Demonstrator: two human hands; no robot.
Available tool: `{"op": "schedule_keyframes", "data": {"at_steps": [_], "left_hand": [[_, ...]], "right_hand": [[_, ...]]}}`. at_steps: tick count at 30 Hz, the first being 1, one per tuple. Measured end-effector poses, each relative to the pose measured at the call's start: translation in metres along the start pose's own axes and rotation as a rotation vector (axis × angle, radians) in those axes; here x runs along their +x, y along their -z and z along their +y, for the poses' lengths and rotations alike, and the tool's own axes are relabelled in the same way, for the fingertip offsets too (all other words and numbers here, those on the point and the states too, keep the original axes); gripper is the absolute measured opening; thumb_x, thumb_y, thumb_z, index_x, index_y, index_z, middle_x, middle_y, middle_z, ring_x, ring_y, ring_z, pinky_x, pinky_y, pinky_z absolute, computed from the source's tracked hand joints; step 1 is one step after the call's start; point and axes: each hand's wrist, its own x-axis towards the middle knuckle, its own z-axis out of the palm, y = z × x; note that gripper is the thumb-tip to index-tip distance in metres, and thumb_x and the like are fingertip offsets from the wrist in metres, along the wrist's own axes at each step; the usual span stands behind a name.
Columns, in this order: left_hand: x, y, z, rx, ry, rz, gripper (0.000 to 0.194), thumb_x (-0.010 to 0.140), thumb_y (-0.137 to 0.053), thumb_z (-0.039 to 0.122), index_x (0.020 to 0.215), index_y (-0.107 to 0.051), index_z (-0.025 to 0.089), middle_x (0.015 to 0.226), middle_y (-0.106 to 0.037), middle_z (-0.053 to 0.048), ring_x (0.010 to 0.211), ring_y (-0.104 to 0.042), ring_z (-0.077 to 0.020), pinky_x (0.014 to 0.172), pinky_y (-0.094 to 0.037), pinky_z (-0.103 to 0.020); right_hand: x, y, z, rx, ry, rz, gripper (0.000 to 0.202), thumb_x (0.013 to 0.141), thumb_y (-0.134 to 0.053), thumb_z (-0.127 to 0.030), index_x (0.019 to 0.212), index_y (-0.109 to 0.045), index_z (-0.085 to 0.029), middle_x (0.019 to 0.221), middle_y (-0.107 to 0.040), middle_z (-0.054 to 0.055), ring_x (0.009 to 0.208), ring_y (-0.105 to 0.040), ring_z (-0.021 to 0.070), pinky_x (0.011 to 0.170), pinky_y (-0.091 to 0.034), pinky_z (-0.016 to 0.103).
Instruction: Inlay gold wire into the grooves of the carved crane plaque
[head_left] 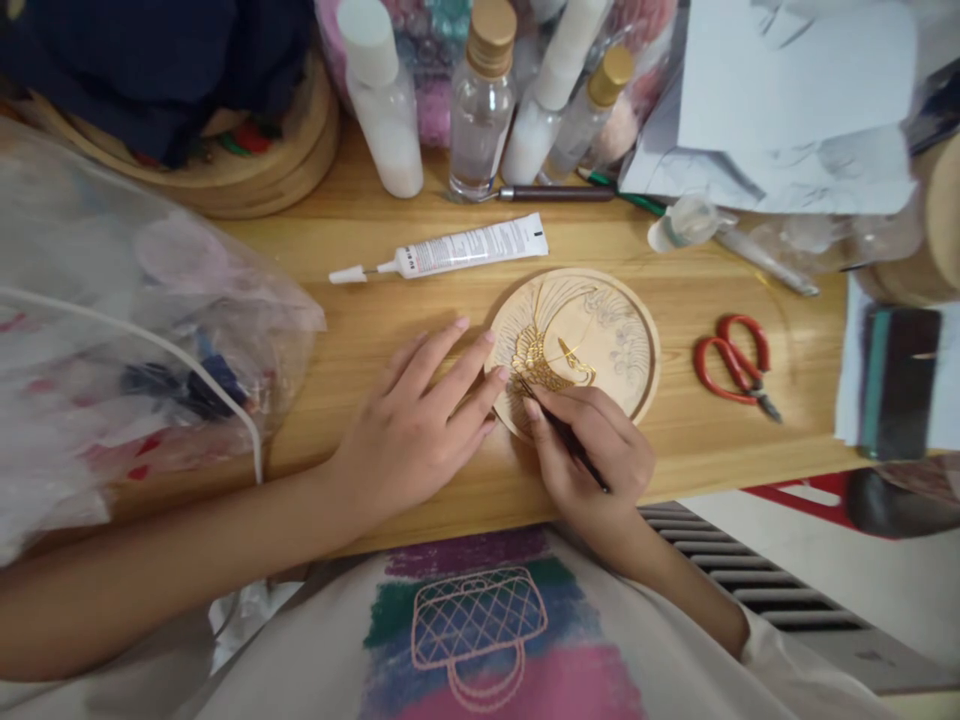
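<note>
A round wooden plaque with a raised rim lies on the table, a line drawing on its face. Gold wire follows part of that drawing, and some loose gold strands cross the middle. My left hand lies with fingers spread, their tips at the plaque's left rim. In my right hand are slim dark tweezers, gripped like a pen. Their tip meets the lower left of the design; my fingers hide part of it. Just beyond the plaque lies a white glue tube with a needle nozzle.
Red-handled pliers lie right of the plaque. Several bottles stand at the back, a dark-handled tool before them. Plastic bags cover the left side. Papers and a phone are on the right, near the table edge.
</note>
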Motion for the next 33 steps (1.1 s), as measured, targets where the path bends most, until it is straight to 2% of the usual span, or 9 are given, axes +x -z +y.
{"op": "schedule_keyframes", "data": {"at_steps": [10, 16, 24, 33], "left_hand": [[-0.0026, 0.0004, -0.0009, -0.024, 0.005, -0.026, 0.037, 0.092, -0.062, 0.024, 0.128, -0.062, 0.013, 0.142, -0.057, -0.017, 0.137, -0.048, -0.0355, 0.109, -0.048, -0.051], [-0.0014, 0.0006, -0.0006, 0.027, -0.012, -0.008, 0.034, 0.093, -0.062, 0.025, 0.124, -0.063, 0.011, 0.137, -0.061, -0.016, 0.131, -0.054, -0.0365, 0.106, -0.050, -0.050], [-0.0024, 0.0005, -0.0009, -0.005, -0.005, -0.023, 0.036, 0.093, -0.062, 0.025, 0.126, -0.062, 0.012, 0.141, -0.059, -0.017, 0.136, -0.049, -0.0352, 0.109, -0.047, -0.050], [-0.0008, 0.0012, -0.0001, 0.028, -0.007, -0.015, 0.033, 0.094, -0.061, 0.026, 0.124, -0.063, 0.012, 0.137, -0.062, -0.016, 0.131, -0.054, -0.0358, 0.105, -0.051, -0.049]], "right_hand": [[-0.0028, -0.0015, 0.0015, 0.024, -0.026, 0.079, 0.034, 0.082, -0.070, -0.005, 0.111, -0.067, -0.022, 0.092, -0.074, 0.004, 0.081, -0.069, 0.0159, 0.072, -0.060, 0.032], [-0.0020, -0.0015, 0.0020, 0.035, -0.017, 0.046, 0.032, 0.082, -0.069, -0.003, 0.110, -0.067, -0.019, 0.092, -0.074, 0.006, 0.082, -0.069, 0.0158, 0.073, -0.060, 0.032], [-0.0023, -0.0013, 0.0016, 0.041, -0.043, 0.036, 0.031, 0.084, -0.068, -0.006, 0.110, -0.068, -0.022, 0.091, -0.074, 0.005, 0.080, -0.070, 0.0169, 0.070, -0.061, 0.033], [-0.0001, -0.0009, 0.0005, 0.037, -0.044, 0.035, 0.027, 0.083, -0.068, -0.004, 0.106, -0.067, -0.019, 0.089, -0.072, 0.006, 0.079, -0.068, 0.0157, 0.070, -0.059, 0.031]]}}
